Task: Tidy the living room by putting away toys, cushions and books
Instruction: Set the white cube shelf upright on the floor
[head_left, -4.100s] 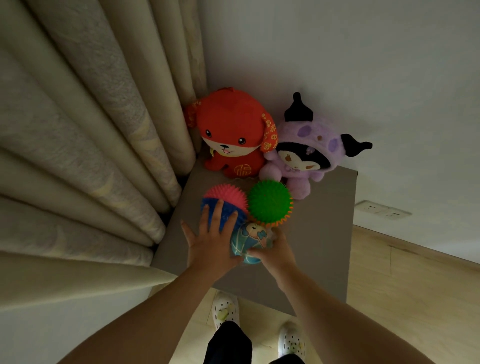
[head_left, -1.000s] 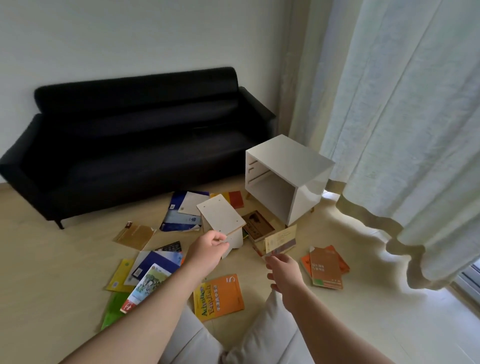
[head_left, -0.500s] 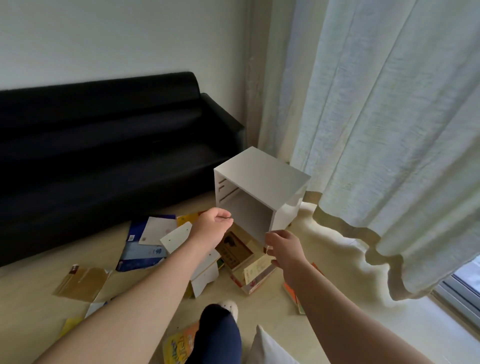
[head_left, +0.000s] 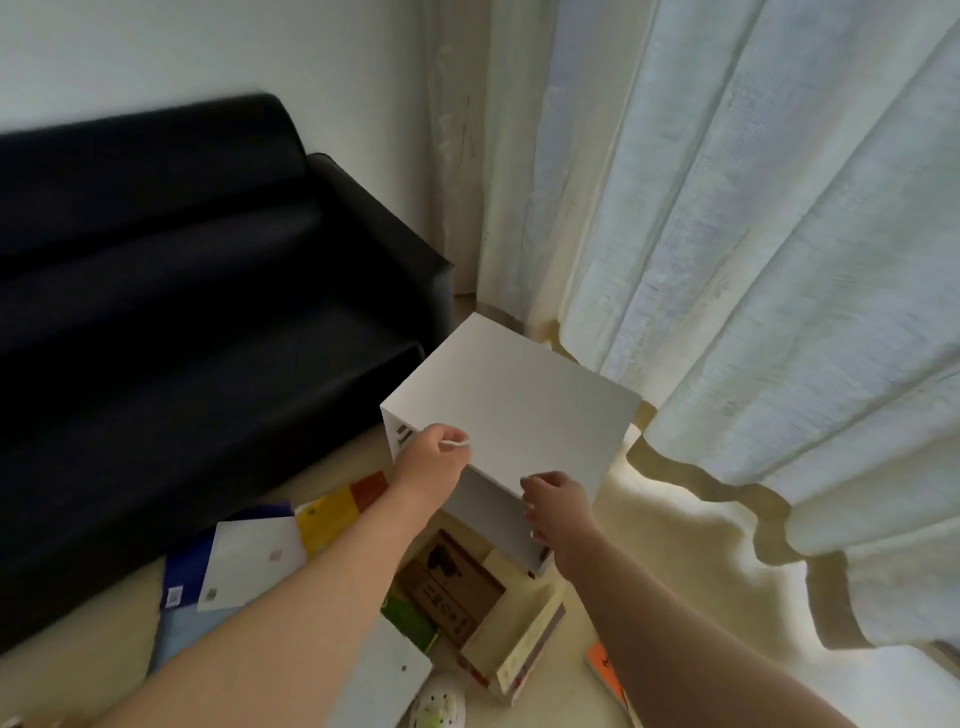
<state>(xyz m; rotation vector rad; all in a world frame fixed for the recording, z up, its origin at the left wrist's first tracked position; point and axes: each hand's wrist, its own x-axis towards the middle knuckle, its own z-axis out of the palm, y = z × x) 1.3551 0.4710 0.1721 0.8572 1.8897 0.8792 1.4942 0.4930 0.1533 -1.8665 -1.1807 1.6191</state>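
Two bare hands hover at a white cube cabinet (head_left: 514, 400) on the floor (head_left: 675, 561) amid scattered paperback books (head_left: 452, 587): left hand (head_left: 434, 462) fingers curled at its top edge, hold unclear, right hand (head_left: 556, 506) loosely curled, empty; a square two-handed grip seems wisest.

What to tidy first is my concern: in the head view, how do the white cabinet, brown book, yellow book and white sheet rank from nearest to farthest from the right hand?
1. White cabinet: its front edge is at the fingertips of the right hand.
2. Brown book: on the floor below, slightly left.
3. Yellow book: on the floor, left of the cabinet.
4. White sheet: farthest left on the floor.
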